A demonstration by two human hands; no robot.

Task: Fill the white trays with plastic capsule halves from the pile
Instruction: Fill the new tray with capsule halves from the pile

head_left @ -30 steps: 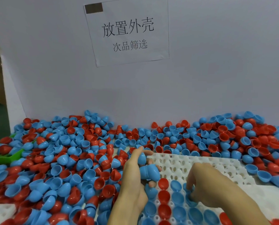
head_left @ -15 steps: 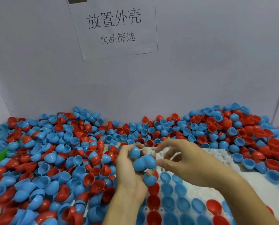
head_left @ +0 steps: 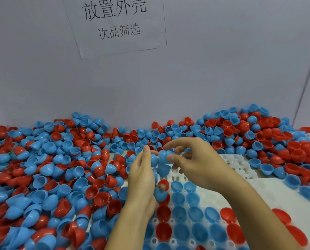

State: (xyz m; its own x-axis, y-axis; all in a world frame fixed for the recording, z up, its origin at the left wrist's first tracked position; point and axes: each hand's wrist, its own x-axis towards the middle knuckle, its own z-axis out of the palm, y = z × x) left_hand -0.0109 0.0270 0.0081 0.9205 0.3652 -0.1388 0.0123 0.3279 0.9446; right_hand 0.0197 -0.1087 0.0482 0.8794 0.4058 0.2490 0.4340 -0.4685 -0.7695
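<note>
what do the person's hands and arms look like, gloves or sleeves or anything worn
Both are bare. The left hand and right hand have no gloves, and no rings, watch or bands show. Both forearms are uncovered down to the bottom edge of the picture, with no sleeve in view. Fingernails look short and unpainted.

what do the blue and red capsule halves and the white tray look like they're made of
Capsule halves: likely thin hard plastic, smooth and slightly glossy, with soft highlights inside the cups. White tray: probably moulded plastic, matte and slightly translucent, judging by its uniform grid of round holes.
</note>
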